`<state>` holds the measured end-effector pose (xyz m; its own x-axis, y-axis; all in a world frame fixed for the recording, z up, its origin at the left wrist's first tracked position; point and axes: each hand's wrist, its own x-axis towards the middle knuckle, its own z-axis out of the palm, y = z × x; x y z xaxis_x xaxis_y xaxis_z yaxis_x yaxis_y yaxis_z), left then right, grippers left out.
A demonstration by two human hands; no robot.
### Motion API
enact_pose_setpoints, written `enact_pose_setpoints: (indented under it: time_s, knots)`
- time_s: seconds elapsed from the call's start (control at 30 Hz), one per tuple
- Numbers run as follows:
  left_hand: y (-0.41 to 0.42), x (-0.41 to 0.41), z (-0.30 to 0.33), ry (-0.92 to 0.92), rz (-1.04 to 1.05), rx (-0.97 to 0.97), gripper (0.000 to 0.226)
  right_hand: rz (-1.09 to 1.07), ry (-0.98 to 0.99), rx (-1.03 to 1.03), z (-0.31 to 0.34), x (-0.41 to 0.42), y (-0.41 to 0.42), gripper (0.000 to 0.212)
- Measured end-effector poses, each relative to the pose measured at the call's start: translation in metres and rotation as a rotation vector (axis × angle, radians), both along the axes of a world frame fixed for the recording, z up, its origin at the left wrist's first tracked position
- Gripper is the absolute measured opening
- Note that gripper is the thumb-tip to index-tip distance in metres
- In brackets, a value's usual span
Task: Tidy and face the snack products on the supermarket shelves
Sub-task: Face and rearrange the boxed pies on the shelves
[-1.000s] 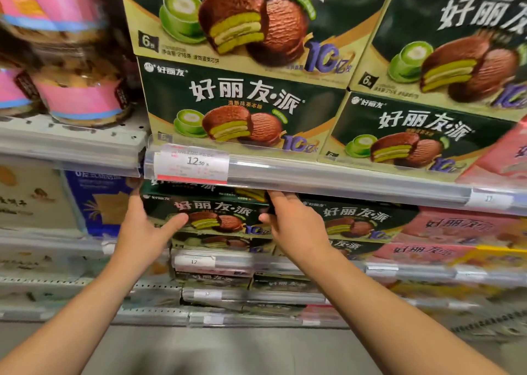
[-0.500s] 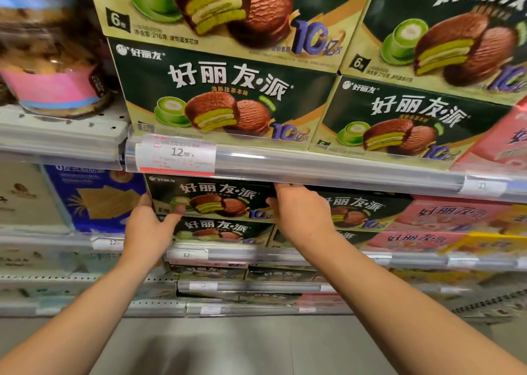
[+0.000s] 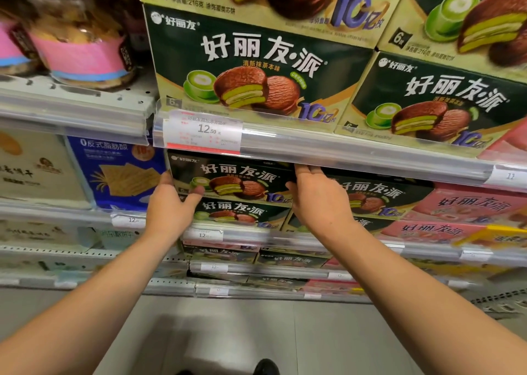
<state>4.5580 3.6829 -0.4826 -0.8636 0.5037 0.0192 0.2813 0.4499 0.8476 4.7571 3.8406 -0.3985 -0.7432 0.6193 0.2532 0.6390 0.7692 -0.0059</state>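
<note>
Bright, even store light, glare along the clear shelf rail [image 3: 342,149], blur and wide-angle bending toward the edges.

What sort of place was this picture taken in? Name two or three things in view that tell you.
Most likely a supermarket snack aisle. Tiered shelves carry price tags in clear rails, identical green pie boxes stand stacked in rows, and the left hand and right hand hold one box at its sides.
</note>
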Motion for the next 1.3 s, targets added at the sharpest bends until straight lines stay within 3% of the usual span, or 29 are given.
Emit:
enact_pose_setpoints:
  time_s: [0.17,0.23,0.3,0.37,0.47,0.57,0.73,0.87,1.0,1.13,1.3]
  knots:
    - [-0.020,0.016,-0.008,-0.059,0.013,0.165,0.070,0.069,0.093,-0.024,-0.011,0.020,-0.016,0.060]
    - [-0.039,0.039,-0.029,-0.019,0.049,0.189,0.056,0.153,0.151,-0.100,-0.028,0.042,-0.035,0.066]
    - [-0.055,0.064,-0.062,0.075,-0.084,0.076,0.035,0.166,0.114,-0.245,-0.059,0.067,-0.058,0.065]
    - [-0.065,0.080,-0.093,0.089,-0.300,-0.143,0.028,0.097,0.019,-0.403,-0.096,0.091,-0.081,0.063]
    - [-0.063,0.081,-0.125,0.125,-0.562,-0.390,0.039,-0.053,-0.054,-0.650,-0.144,0.110,-0.103,0.063]
    - [-0.039,0.068,-0.146,0.357,-0.691,-0.563,0.055,-0.125,0.015,-0.769,-0.175,0.106,-0.104,0.063]
    - [-0.002,0.048,-0.164,0.683,-0.628,-0.814,0.039,-0.143,0.131,-0.842,-0.221,0.101,-0.096,0.058]
    - [0.016,0.032,-0.180,0.699,-0.538,-0.926,0.026,-0.155,0.240,-0.924,-0.253,0.121,-0.106,0.053]
    - [0.020,0.017,-0.187,0.722,-0.506,-0.931,0.038,-0.128,0.178,-0.952,-0.270,0.150,-0.117,0.057]
    - [0.028,0.011,-0.182,0.592,-0.494,-0.976,0.044,-0.187,0.132,-0.993,-0.273,0.170,-0.126,0.056]
    - [0.031,-0.005,-0.186,0.578,-0.556,-0.858,0.049,-0.210,0.071,-1.011,-0.275,0.175,-0.136,0.054]
